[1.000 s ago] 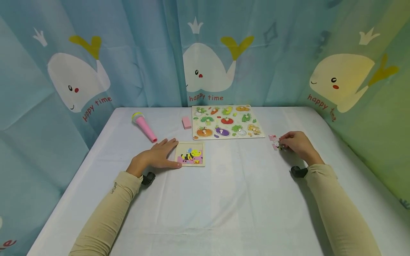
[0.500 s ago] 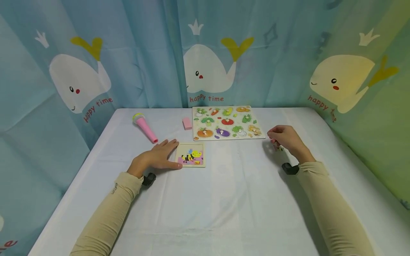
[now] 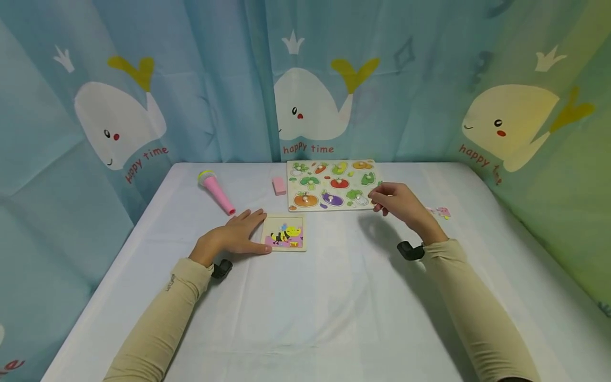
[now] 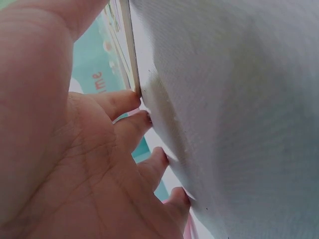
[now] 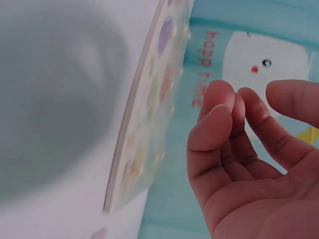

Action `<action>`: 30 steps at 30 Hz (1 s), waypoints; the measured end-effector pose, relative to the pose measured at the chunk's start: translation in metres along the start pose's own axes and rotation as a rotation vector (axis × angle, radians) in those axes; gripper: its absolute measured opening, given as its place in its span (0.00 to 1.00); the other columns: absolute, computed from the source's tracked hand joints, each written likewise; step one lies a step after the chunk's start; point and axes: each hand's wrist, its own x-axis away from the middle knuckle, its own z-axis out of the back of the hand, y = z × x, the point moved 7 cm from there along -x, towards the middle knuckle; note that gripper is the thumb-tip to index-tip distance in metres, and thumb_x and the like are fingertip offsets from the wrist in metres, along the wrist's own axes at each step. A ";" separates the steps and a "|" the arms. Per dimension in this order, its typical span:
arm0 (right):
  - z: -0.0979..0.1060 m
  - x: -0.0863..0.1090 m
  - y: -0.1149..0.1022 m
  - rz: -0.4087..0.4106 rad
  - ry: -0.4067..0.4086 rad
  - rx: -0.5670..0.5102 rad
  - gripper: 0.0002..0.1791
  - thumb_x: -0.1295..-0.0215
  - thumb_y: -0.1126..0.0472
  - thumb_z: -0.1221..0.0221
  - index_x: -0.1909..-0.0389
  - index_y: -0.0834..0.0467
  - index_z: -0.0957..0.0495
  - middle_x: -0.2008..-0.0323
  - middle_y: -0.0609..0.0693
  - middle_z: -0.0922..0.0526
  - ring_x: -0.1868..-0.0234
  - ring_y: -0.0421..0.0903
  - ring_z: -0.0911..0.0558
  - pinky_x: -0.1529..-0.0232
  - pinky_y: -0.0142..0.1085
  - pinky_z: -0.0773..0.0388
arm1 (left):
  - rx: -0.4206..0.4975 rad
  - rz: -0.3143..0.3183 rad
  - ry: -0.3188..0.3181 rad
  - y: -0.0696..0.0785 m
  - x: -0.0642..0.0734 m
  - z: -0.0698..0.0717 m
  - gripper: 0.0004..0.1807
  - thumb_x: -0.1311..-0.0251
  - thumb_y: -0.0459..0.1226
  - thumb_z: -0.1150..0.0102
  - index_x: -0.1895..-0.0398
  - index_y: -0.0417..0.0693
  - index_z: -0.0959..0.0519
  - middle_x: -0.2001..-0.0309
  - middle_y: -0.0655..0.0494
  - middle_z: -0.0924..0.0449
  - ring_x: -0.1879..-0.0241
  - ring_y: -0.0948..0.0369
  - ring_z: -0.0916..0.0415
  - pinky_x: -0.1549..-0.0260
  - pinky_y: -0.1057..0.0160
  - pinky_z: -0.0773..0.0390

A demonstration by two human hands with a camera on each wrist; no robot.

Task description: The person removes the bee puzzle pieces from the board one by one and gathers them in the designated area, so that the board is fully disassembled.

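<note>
My left hand (image 3: 232,232) lies spread on the table, its thumb and index fingertips at the left edge of a small square wooden puzzle tray (image 3: 276,220) with a bee picture. In the left wrist view the index fingertip meets the edge of the tray (image 4: 132,59). My right hand (image 3: 398,204) hovers at the front right corner of a vegetable knob-puzzle board (image 3: 298,185), fingers loosely curled. The right wrist view shows a gap between thumb (image 5: 296,99) and index finger, with nothing visible in it. Small pink puzzle pieces (image 3: 444,213) lie behind the right wrist, partly hidden by it.
A pink toy microphone (image 3: 218,195) with a yellow-green head lies at the left. Beside the vegetable board sits a pink block (image 3: 279,186). Behind the white-covered table (image 3: 296,318) hangs a blue whale-print curtain (image 3: 229,106).
My right hand has moved left from the small puzzle pieces to the vegetable board's corner, uncovering some pieces at the right. The left hand and the bee tray stay in place.
</note>
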 end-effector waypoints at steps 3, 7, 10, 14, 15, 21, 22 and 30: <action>-0.009 -0.002 -0.009 0.030 -0.017 -0.007 0.20 0.17 0.57 0.44 0.42 0.72 0.20 0.61 0.59 0.15 0.61 0.55 0.17 0.60 0.38 0.19 | 0.000 -0.005 -0.002 0.001 0.000 0.000 0.59 0.33 0.62 0.35 0.13 0.39 0.51 0.13 0.41 0.58 0.16 0.38 0.66 0.20 0.37 0.62; -0.024 -0.006 -0.019 0.058 -0.047 -0.015 0.19 0.18 0.57 0.43 0.43 0.71 0.19 0.60 0.61 0.15 0.61 0.56 0.16 0.60 0.38 0.19 | -0.004 0.002 -0.011 -0.002 -0.003 -0.003 0.60 0.33 0.63 0.35 0.13 0.40 0.52 0.13 0.43 0.59 0.15 0.40 0.67 0.20 0.38 0.63; -0.035 -0.011 -0.026 0.073 -0.065 -0.017 0.17 0.18 0.58 0.43 0.46 0.70 0.19 0.60 0.61 0.15 0.61 0.58 0.16 0.60 0.38 0.19 | -0.010 0.008 -0.012 -0.005 -0.005 -0.004 0.59 0.33 0.62 0.35 0.12 0.41 0.53 0.13 0.44 0.60 0.15 0.41 0.68 0.20 0.38 0.63; -0.053 -0.018 -0.035 0.085 -0.102 -0.035 0.15 0.18 0.60 0.43 0.47 0.70 0.19 0.59 0.64 0.16 0.61 0.58 0.16 0.61 0.37 0.19 | -0.009 0.008 -0.005 -0.002 -0.002 -0.002 0.58 0.32 0.61 0.35 0.13 0.40 0.52 0.13 0.43 0.58 0.15 0.40 0.66 0.20 0.37 0.62; -0.057 -0.019 -0.037 0.088 -0.112 -0.036 0.15 0.18 0.60 0.43 0.47 0.70 0.19 0.59 0.64 0.15 0.61 0.59 0.16 0.61 0.37 0.19 | -0.009 0.009 -0.006 -0.001 -0.002 -0.002 0.58 0.33 0.61 0.35 0.13 0.40 0.51 0.13 0.42 0.58 0.15 0.40 0.66 0.20 0.37 0.61; -0.083 -0.023 -0.055 0.155 -0.173 -0.027 0.15 0.19 0.60 0.42 0.47 0.70 0.18 0.61 0.64 0.14 0.60 0.66 0.15 0.60 0.46 0.16 | -0.016 -0.002 0.004 -0.004 -0.004 -0.003 0.59 0.33 0.62 0.35 0.13 0.39 0.51 0.13 0.42 0.58 0.15 0.39 0.66 0.20 0.37 0.62; -0.087 -0.024 -0.057 0.168 -0.183 -0.028 0.14 0.19 0.61 0.42 0.48 0.70 0.18 0.60 0.65 0.14 0.59 0.66 0.15 0.61 0.47 0.16 | -0.019 -0.001 0.005 -0.005 -0.004 -0.004 0.59 0.33 0.62 0.35 0.13 0.40 0.51 0.13 0.43 0.58 0.15 0.40 0.66 0.20 0.38 0.62; -0.113 -0.029 -0.070 0.184 -0.243 -0.025 0.14 0.19 0.60 0.43 0.49 0.67 0.18 0.54 0.67 0.16 0.59 0.62 0.13 0.59 0.49 0.15 | -0.020 0.023 -0.005 -0.003 -0.004 -0.002 0.58 0.32 0.61 0.35 0.12 0.41 0.52 0.13 0.43 0.59 0.15 0.41 0.67 0.20 0.38 0.63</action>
